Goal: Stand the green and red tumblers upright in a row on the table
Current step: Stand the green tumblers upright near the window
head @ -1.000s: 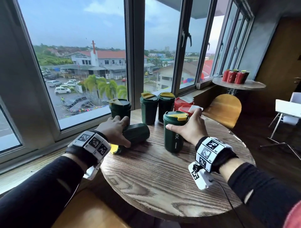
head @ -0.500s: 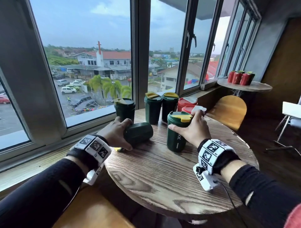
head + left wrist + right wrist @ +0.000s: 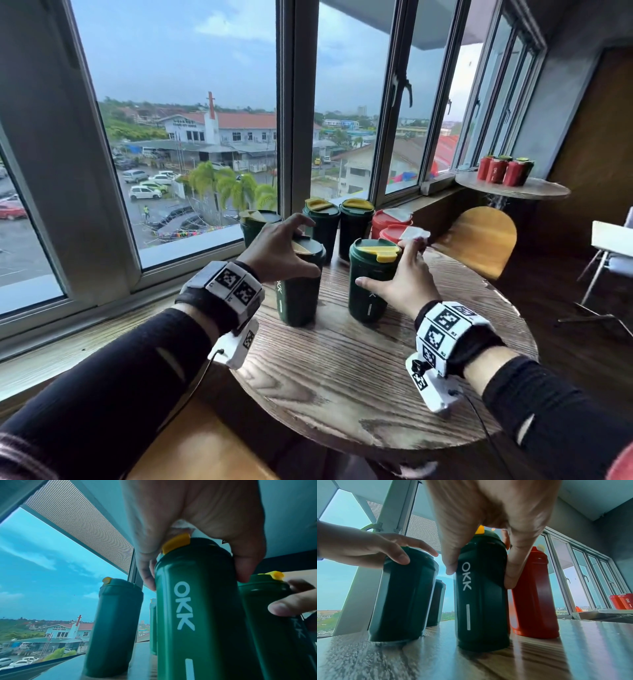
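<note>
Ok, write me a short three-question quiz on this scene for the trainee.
1. True or false: the green tumbler under the left hand stands upright.
2. How many red tumblers stand on the round table? A one, B two, C four.
3. Fill in: the right hand grips a ___ tumbler.
Key: 1 true; 2 B; 3 green.
</note>
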